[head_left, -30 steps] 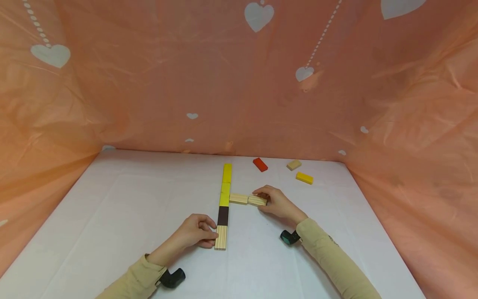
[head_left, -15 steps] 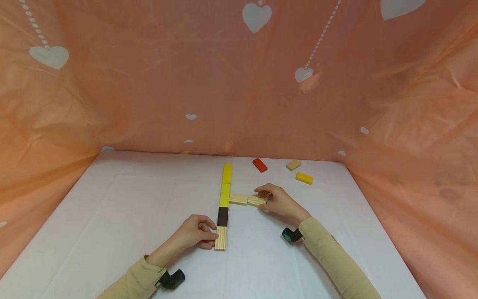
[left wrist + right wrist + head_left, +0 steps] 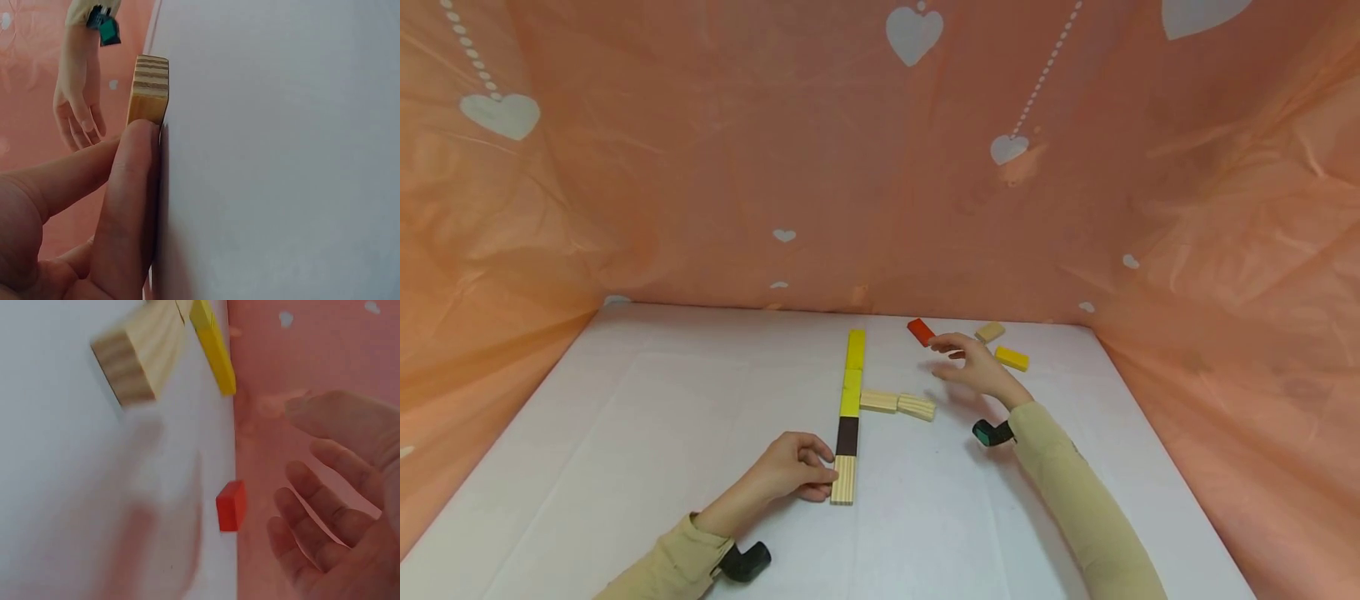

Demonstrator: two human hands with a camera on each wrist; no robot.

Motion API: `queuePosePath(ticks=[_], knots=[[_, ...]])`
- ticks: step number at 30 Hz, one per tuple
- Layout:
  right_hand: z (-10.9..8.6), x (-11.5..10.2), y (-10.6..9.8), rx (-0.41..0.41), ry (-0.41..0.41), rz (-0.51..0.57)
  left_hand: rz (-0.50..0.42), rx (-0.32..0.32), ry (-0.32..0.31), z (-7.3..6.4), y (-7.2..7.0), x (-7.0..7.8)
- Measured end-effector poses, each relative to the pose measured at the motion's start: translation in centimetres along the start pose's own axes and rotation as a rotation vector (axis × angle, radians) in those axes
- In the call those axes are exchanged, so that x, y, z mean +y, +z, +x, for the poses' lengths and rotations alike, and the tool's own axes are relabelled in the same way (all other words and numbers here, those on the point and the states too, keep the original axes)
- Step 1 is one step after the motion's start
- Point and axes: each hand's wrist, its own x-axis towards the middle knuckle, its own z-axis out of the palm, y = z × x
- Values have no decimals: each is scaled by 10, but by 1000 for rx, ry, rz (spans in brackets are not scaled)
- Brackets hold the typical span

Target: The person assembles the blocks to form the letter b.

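Observation:
Blocks laid end to end form a line: two yellow blocks [image 3: 852, 392], a dark brown block [image 3: 847, 436] and a striped plain-wood block [image 3: 844, 481] at the near end. My left hand [image 3: 790, 465] rests at that near block's left side, its fingertips touching it; in the left wrist view the block's striped end [image 3: 151, 75] shows past a finger. Two pale wooden blocks [image 3: 878, 401] branch rightward from the line, the outer block [image 3: 917, 407] slightly askew. My right hand [image 3: 976, 367] hovers behind them with parted fingers and nothing in them, near a red block [image 3: 921, 332].
A yellow block [image 3: 1012, 358] and a pale wooden block [image 3: 990, 332] lie loose at the back right, beyond the right hand. Orange sheeting with hearts [image 3: 880, 167] encloses the white table [image 3: 647, 417] at the back and sides.
My right hand has let go of the outer pale block and moved back toward the red block. That pale block is now turned slightly. The left hand stays put.

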Motion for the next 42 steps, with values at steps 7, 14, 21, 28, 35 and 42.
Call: queuePosePath(ticks=[7, 14, 21, 28, 35, 42], knots=[[22, 20, -8, -7, 137, -11, 4, 8, -10, -1, 1, 0], [35, 33, -15, 26, 240, -44, 7, 10, -4, 0, 1, 1], [50, 43, -13, 24, 302, -55, 1, 4, -5, 1, 0, 0], [60, 44, -7, 14, 308, -43, -2, -22, 17, 1, -2, -1], [68, 40, -1, 30, 322, -55, -14, -26, 17, 0, -2, -1], [73, 43, 4, 24, 367, -62, -10, -8, 4, -1, -2, 0]])
